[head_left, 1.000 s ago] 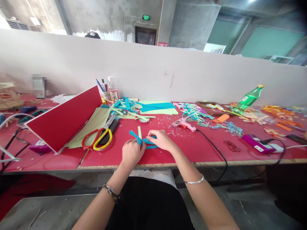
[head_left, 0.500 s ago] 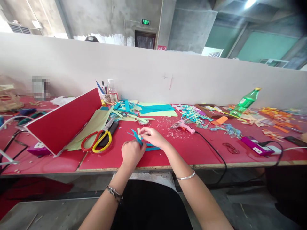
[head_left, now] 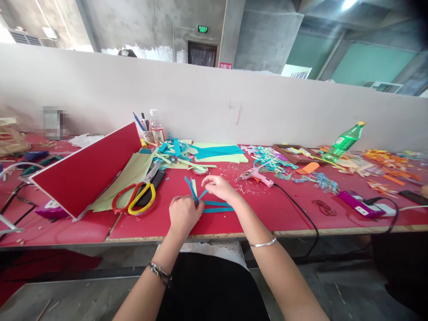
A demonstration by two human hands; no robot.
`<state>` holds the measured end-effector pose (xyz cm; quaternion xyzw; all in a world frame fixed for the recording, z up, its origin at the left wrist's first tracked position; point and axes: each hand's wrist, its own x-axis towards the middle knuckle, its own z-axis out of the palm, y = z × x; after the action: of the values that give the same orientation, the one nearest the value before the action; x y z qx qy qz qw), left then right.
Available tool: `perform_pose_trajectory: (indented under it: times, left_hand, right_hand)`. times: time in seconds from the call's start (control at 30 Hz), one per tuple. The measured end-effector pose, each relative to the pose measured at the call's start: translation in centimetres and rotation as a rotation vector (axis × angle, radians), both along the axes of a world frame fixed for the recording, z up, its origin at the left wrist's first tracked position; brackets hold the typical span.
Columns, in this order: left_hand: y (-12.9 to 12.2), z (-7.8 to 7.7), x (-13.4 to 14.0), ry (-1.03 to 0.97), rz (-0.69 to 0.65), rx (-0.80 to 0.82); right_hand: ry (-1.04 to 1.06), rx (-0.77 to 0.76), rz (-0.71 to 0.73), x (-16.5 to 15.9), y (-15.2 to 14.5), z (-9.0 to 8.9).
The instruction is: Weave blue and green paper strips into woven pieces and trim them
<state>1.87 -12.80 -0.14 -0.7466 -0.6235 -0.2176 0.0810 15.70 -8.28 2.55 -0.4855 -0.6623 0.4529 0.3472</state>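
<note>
My left hand (head_left: pixel 185 211) is closed around a small bunch of blue paper strips (head_left: pixel 191 189), whose ends stick up above the fingers along with one pale green strip (head_left: pixel 194 185). Just to the right, my right hand (head_left: pixel 219 187) pinches the tip of another blue strip (head_left: pixel 203 194) that slants out of the bunch. More blue strips (head_left: pixel 217 209) stretch rightward from under my left hand, close above the red tabletop. Where the strips join is hidden by my left hand.
Scissors (head_left: pixel 143 196) with red and yellow handles lie left, before a slanted red board (head_left: pixel 90 165). Behind are piled paper strips (head_left: pixel 174 151). A pink glue gun (head_left: pixel 257 176) with a black cord, a purple power strip (head_left: pixel 361 205) and a green bottle (head_left: pixel 344 142) are to the right.
My right hand has moved slightly right, away from my left hand, drawing one blue strip outward. The strip ends have spread apart, and more of the strips beneath shows.
</note>
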Motion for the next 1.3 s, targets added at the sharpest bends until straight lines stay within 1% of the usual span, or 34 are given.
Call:
perform_pose_trajectory:
  times: [0.07, 0.2, 0.43, 0.5, 0.53, 0.6, 0.67, 0.7, 0.83, 0.9, 0.97, 1.03, 1.17, 1.3]
  left_hand:
    - [0.1, -0.2, 0.0, -0.004, -0.02, 0.02]
    - [0.2, -0.4, 0.0, -0.011, -0.052, 0.072]
    - [0.3, -0.6, 0.0, -0.007, -0.068, 0.098]
    - [0.4, -0.8, 0.0, 0.004, -0.059, 0.108]
    - [0.4, -0.9, 0.0, 0.008, -0.053, 0.111]
    - [0.4, -1.0, 0.0, 0.007, -0.05, 0.114]
    - [0.3, -1.1, 0.0, -0.001, -0.053, 0.117]
    - [0.3, -1.0, -0.1, -0.004, -0.055, 0.118]
    - [0.0, -1.0, -0.1, -0.026, -0.06, 0.106]
    - [0.0, -1.1, -0.1, -0.037, -0.066, 0.103]
    - [0.0, -1.2, -0.2, -0.042, -0.074, 0.103]
    - [0.1, -1.2, -0.2, -0.04, -0.087, 0.098]
    - [0.1, -1.1, -0.2, -0.05, -0.096, 0.083]
    - [0.1, -1.1, -0.1, -0.064, -0.082, 0.084]
  right_hand:
    - [0.006, -0.024, 0.027, -0.2, -0.1, 0.2]
    - [0.044, -0.087, 0.131, -1.1, -0.3, 0.5]
    - [0.095, -0.134, 0.207, -2.0, -0.1, 0.5]
    - [0.068, -0.135, 0.264, -2.0, -0.1, 0.5]
    - [0.019, -0.107, 0.278, -2.0, 0.1, 0.4]
    - [-0.123, 0.009, 0.234, -1.8, 0.9, 0.4]
    - [-0.252, 0.143, 0.119, -1.4, 2.3, 0.3]
    - [-0.287, 0.183, 0.058, -1.2, 3.3, 0.3]
    - [-0.449, 0.269, -0.133, -0.6, 7.7, -0.2]
    - [-0.553, 0.305, -0.19, -0.6, 9.6, -0.6]
    - [-0.657, 0.317, -0.213, -0.7, 10.9, -1.1]
    - [-0.757, 0.298, -0.222, -0.9, 11.7, -1.4]
    - [-0.929, 0.224, -0.251, -1.1, 12.8, -1.8]
    - [-1.046, 0.14, -0.265, -1.2, 13.7, -1.8]
